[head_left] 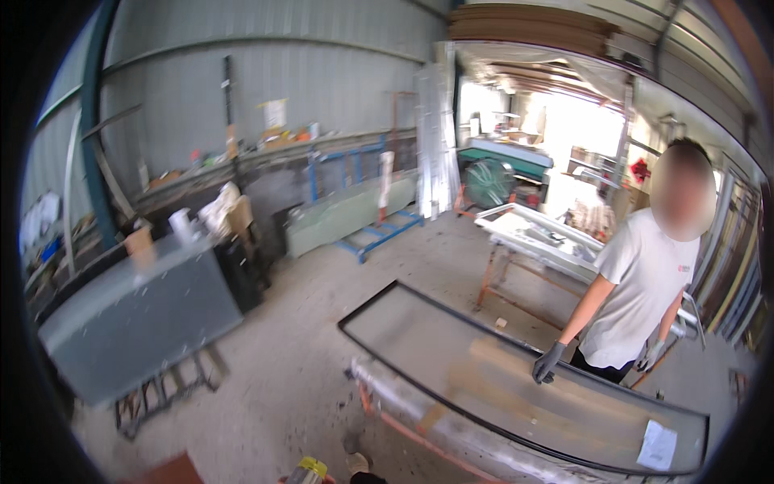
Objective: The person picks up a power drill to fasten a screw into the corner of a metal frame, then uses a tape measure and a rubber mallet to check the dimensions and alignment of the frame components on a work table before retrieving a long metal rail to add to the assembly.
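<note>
While a yellow-topped object [309, 471] shows at the head view's near edge, the wearer's hand [329, 478] is a sliver, side and grip impossible to tell; rightward and farther lies the black-framed panel [500, 375] on a worktop [397, 385], long axis far left to near right, a co-worker's gloved hand [548, 363] nearer it.

Yellow-ended object [308, 471] at the lower edge and a flat, long, black-framed panel [504, 395]
</note>
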`<state>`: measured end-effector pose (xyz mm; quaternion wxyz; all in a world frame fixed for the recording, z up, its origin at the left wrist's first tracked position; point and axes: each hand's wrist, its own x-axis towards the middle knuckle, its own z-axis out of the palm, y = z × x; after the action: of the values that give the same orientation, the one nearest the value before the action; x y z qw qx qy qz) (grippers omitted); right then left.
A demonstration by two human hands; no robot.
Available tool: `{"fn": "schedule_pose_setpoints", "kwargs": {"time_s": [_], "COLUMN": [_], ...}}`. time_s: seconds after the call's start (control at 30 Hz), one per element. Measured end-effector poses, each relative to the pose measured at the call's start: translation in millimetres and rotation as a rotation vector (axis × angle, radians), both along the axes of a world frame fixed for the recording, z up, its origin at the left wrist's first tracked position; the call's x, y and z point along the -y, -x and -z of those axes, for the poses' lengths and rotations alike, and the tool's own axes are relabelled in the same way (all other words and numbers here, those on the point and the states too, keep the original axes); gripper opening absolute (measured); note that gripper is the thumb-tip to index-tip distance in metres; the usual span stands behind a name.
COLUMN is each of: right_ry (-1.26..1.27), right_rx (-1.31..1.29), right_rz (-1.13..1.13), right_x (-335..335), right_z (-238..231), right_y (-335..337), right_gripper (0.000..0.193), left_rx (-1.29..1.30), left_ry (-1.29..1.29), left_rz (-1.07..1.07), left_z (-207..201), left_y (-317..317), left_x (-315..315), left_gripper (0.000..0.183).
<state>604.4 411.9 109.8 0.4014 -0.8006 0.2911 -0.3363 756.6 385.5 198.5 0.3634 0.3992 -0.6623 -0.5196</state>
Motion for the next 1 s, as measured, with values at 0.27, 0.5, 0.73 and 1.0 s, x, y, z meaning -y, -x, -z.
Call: {"fn": "schedule_pose_setpoints", "kwargs": {"time_s": [0.27,0.5,0.73,1.0], "right_ry": [0.041,-0.34,-0.934,-1.087], "right_rx": [0.31,0.423,0.646,1.083], "right_rz": [0.141,0.422,1.109,1.618], "right_x": [208,345,408,467], "right_z": [23,-35,-15,-2], "right_y": [-56,15,127,155], "right_gripper": [0.017,0.023,0.044,0.052], "left_rx": [0.164,0.59,0.717,0.458], "left_ry": [-0.267,0.259,0.268,0.446], "left_rz": [0.072,0.367,0.781,1.409], "left_z": [23,-60,6,74], "left_y": [-10,35,149,282], "left_x": [218,388,506,633], "left_gripper": [0.03,0.034,0.026,0.017]}}
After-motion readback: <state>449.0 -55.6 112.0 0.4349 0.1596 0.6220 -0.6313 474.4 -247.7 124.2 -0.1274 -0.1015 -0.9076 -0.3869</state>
